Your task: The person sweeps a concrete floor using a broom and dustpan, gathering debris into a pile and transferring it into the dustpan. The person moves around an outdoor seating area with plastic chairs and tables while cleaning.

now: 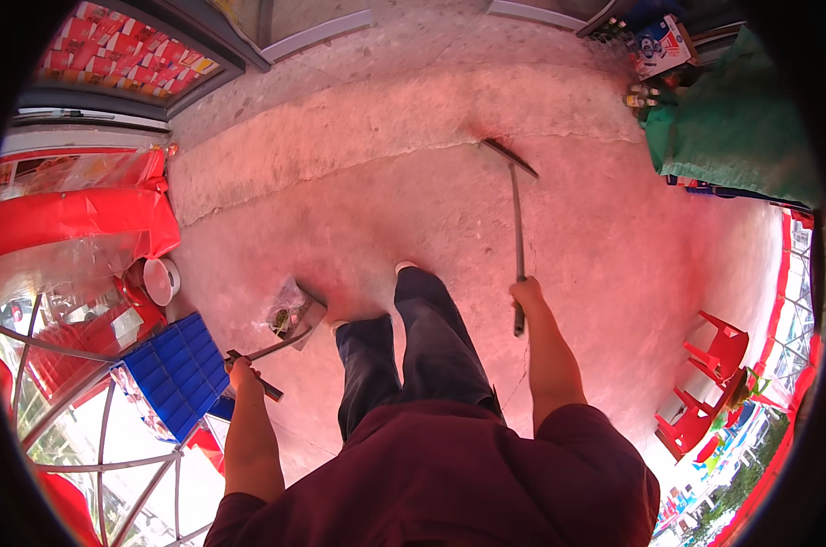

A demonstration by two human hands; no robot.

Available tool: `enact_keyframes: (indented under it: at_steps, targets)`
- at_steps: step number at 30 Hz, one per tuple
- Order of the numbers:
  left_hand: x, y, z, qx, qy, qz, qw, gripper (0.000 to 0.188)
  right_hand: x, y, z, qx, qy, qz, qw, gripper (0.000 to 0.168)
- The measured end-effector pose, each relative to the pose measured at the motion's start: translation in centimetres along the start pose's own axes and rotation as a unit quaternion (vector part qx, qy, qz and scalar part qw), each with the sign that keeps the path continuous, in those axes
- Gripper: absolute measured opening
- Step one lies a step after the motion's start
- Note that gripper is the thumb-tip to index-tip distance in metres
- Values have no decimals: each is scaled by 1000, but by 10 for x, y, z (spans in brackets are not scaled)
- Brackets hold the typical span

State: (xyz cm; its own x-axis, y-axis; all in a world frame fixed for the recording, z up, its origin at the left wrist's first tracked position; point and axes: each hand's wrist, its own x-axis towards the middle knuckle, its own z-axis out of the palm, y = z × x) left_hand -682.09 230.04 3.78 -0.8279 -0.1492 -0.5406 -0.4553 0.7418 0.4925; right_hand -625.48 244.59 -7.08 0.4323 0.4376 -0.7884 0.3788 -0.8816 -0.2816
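Note:
My right hand [528, 292] is closed around the handle of a broom [517, 225], whose narrow dark head rests on the concrete floor near a low step edge. At the lower left, my left hand [242, 372] grips the handle of a long-handled dustpan [310, 316]. The dustpan's pan is on the floor beside my left foot, holding clear plastic and some greenish litter [281, 320]. The broom head is well away from the pan, ahead and to the right.
Blue stacked crates [177, 372] and a white round container [161, 281] stand left, below red plastic sheeting [78, 222]. A green cover [734, 130], bottles [638, 100] and a printed carton [661, 48] are at upper right. Red plastic chairs [717, 347] stand right. A cracked ledge [358, 150] crosses the floor.

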Motion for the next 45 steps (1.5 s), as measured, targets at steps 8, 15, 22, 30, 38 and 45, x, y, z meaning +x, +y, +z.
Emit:
enact_keyframes:
  at_steps: [8, 15, 22, 30, 38, 45]
  targets:
    - [0, -7, -13, -18, -7, 13, 1000, 14, 2, -11, 55, 152, -10, 41, 987, 18]
    - [28, -15, -41, 6, -10, -9, 1000, 18, 10, 1, -3, 90, -29, 45, 995, 20]
    - [16, -20, -63, -28, 10, -6, 1000, 18, -5, -2, -13, 101, -25, 62, 993, 17]
    - [32, -20, -49, -33, -8, 14, 999, 17, 26, -3, -55, 184, -2, 82, 980, 12]
    - [38, -21, -46, 9, -8, -4, 1000, 23, 56, -21, -69, 135, 43, 44, 989, 10]
    - [6, -6, -26, 2, 13, 5, 1000, 22, -8, -26, -151, -72, -40, -24, 996, 15]
